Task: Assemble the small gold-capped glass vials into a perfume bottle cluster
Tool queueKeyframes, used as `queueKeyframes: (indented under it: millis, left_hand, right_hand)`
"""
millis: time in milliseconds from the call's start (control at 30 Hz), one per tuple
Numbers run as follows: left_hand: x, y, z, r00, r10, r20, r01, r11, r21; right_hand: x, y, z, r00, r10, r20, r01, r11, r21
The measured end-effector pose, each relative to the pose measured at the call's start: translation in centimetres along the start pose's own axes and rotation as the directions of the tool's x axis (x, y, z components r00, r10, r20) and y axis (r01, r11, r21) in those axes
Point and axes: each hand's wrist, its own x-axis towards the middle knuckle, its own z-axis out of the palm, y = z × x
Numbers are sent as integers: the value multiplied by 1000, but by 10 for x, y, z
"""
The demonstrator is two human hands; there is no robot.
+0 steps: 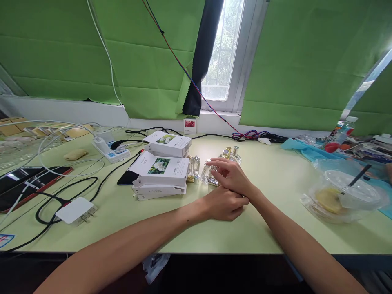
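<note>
My left hand (226, 204) rests on the table with its fingers curled in a loose fist; nothing shows in it. Across it lies my right wrist. My right hand (230, 173) is open, its fingers stretched leftward over small clear glass bottles, partly hiding them. One glass bottle (206, 176) is by the fingertips; I cannot tell whether they touch it. Behind the hand stand bottles with a gold cap (226, 154) and a silver cap (235, 150). Further left, slim bottles (196, 166) lie against white boxes (167, 171) with a flower picture.
A power strip (112, 152), a white charger (76, 210), phones (29, 183) and loose cables spread over the left side. On the right are a bagged drink cup (350, 188), blue plastic (306, 149) and a plastic bottle (344, 130). The table's front edge runs below my forearms.
</note>
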Motion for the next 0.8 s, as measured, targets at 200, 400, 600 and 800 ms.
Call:
queueKeyframes:
  millis: [200,400,600,800]
  left_hand:
    - [0,0,0,1000,-5,-3,5,1000,14]
    - [1,-1,0,1000,8,3,-8,1000,20]
    - [0,-1,1,1000,11,25,-12,1000,27]
    - [0,-1,1,1000,15,2,-15,1000,20]
  right_hand:
    - [-1,0,0,1000,-2,-16,2,1000,10]
    - [0,-1,0,999,-14,-33,14,1000,-6]
    - [0,-2,0,999,-23,-38,23,1000,-9]
    - [0,-1,1,998,-43,-53,43,999,-5]
